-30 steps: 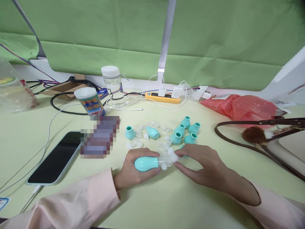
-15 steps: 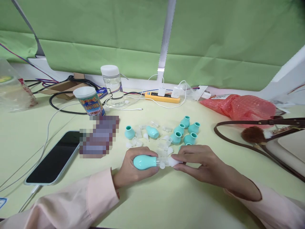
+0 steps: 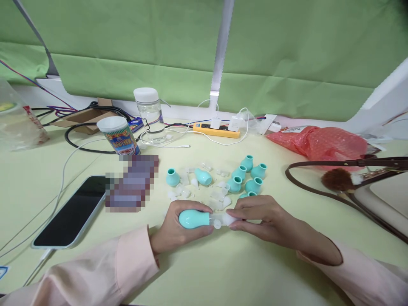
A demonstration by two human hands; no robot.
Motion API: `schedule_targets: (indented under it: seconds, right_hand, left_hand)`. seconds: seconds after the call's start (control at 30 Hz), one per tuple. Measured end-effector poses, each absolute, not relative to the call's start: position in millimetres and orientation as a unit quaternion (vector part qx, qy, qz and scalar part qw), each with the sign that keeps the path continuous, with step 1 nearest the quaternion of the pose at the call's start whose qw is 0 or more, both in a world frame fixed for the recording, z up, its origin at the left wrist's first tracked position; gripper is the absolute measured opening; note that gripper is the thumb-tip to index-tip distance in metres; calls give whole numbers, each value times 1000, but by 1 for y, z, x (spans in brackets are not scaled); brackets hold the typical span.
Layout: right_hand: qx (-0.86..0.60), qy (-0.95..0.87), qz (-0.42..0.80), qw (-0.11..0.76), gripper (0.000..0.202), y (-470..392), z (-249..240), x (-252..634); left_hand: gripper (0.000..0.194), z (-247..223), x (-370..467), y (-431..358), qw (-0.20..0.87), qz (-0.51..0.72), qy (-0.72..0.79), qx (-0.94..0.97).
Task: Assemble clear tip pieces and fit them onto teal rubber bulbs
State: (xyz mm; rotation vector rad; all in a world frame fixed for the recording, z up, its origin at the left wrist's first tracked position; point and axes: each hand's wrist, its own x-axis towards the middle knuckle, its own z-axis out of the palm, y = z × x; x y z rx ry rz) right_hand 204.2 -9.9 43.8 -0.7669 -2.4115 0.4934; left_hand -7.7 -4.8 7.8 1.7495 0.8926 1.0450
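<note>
A teal rubber bulb (image 3: 194, 218) lies sideways in my left hand (image 3: 174, 227), fingers and thumb wrapped round it. From its neck a clear plastic tube (image 3: 216, 220) points right. At the tube's far end, my right hand (image 3: 264, 216) pinches a whitish translucent tip (image 3: 228, 219), which touches the tube. Behind my hands are several upright teal bulbs (image 3: 235, 184), one bulb on its side (image 3: 203, 177), and another upright one (image 3: 172, 177) at the left. Small clear and white plastic pieces (image 3: 218, 194) are scattered between them.
A phone (image 3: 72, 212) with a cable and a blurred dark item (image 3: 132, 182) lie on the left. Behind stand a noodle cup (image 3: 119, 137), a water bottle (image 3: 150, 117) and a yellow power strip (image 3: 216, 131). A red bag (image 3: 321, 143) and brown strap (image 3: 306, 164) are at the right.
My right hand has shifted slightly left, and its fingertips are a little closer to the bulb. The whitish tip covers more of the tube's end. My left hand keeps its hold.
</note>
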Motion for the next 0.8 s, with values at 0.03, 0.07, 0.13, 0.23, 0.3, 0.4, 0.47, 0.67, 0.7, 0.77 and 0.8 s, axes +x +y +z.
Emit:
schedule_targets:
  seconds: [0.03,0.07,0.13,0.23,0.3,0.4,0.47,0.67,0.7,0.77,0.8]
  right_hand:
    - [-288,-897,184,281,15,-10,43,204]
    - [-290,-895,185,284,15,-11,43,203]
    - [-290,-892,188,292,14,-11,41,203]
    - [-278,-887,203,307,15,-10,37,204]
    - [-274,-884,215,312,15,-9,37,204]
    - [-285,-867,228,339,17,-9,38,201]
    - [-309,-843,244,366,17,-10,42,198]
    - [-433,-727,330,420,11,-12,63,205]
    - [-442,-710,320,445,9,-11,67,210]
    - [-454,-670,262,526,5,-7,76,223]
    - [-459,-642,216,574,7,-5,80,230]
  left_hand:
    - [21,7,-7,-5,440,423,361,705]
    - [21,7,-7,-6,439,424,362,705]
    - [21,7,-7,-6,437,427,359,705]
    - [20,8,-6,-7,436,437,351,704]
    - [19,10,-6,-7,439,442,347,701]
    - [20,12,-6,-7,455,443,351,688]
    - [20,13,-7,-7,475,437,356,676]
    - [55,7,-12,-6,568,406,296,652]
    - [56,5,-12,-5,580,410,277,647]
    - [50,2,-13,-4,589,418,256,642]
    - [45,2,-13,-4,584,420,258,644]
